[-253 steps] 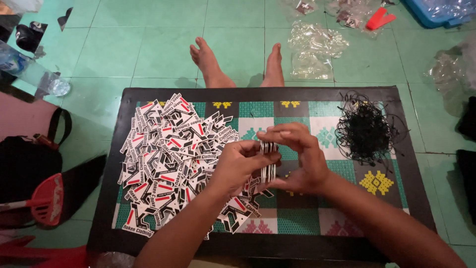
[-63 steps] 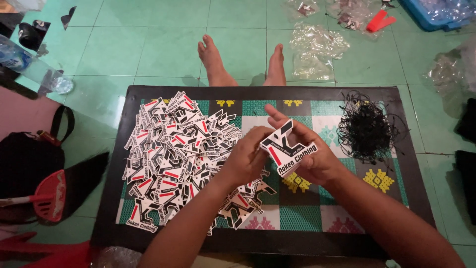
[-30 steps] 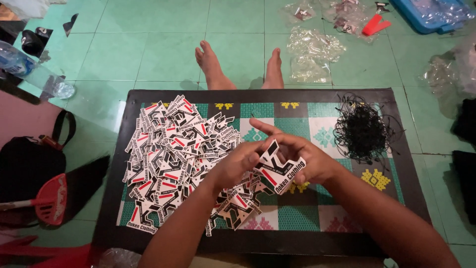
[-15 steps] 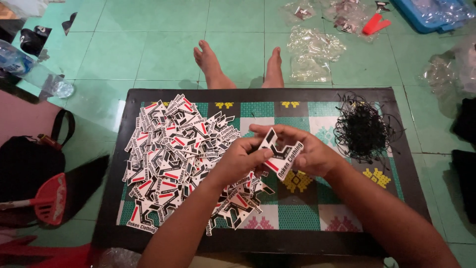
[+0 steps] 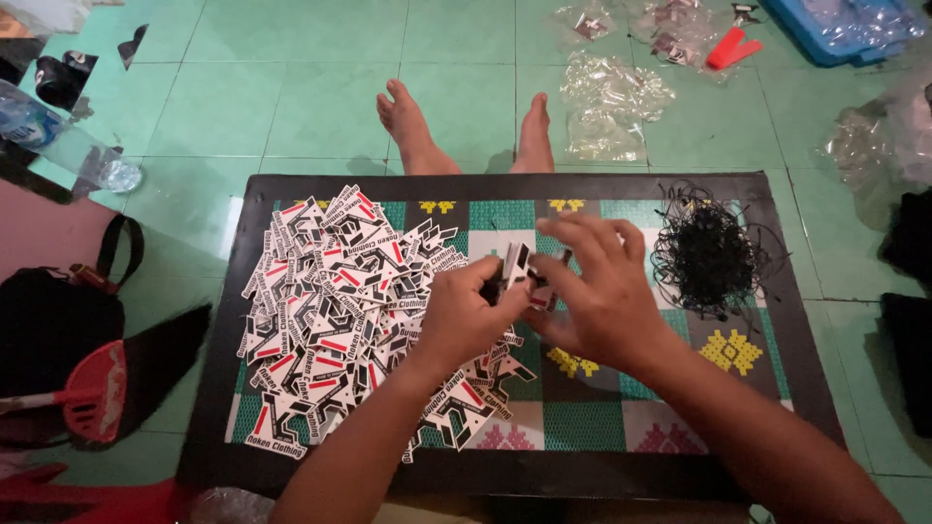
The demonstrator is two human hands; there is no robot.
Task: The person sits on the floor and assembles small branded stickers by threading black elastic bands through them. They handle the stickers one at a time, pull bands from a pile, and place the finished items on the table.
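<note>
Your left hand (image 5: 464, 312) and right hand (image 5: 594, 291) are together over the middle of the low table (image 5: 796, 320), both pinched on one black, white and red card tag (image 5: 515, 272). You hold it edge-on, just above the table mat, beside the big pile of tags (image 5: 340, 301).

Risks, as I judge them:
- The pile is loose and slanted under your left wrist. A forearm nudge could slide tags off the near table edge.
- The tangle of black strings (image 5: 707, 254) sits close to your right hand. Pull one out and it will likely drag others with it.
- The grip is fingertips only, on a thin card, so it could flip out or bend.

Containers:
- Blue tray (image 5: 845, 29), top right on the floor, holds clear plastic. I can't tell what else.
- Clear plastic bags (image 5: 607, 102) lie on the tiles past your feet (image 5: 466, 126). Some look empty; others hold small dark bits.
- Plastic bottle (image 5: 68, 146) lies at far left; contents unclear.
</note>
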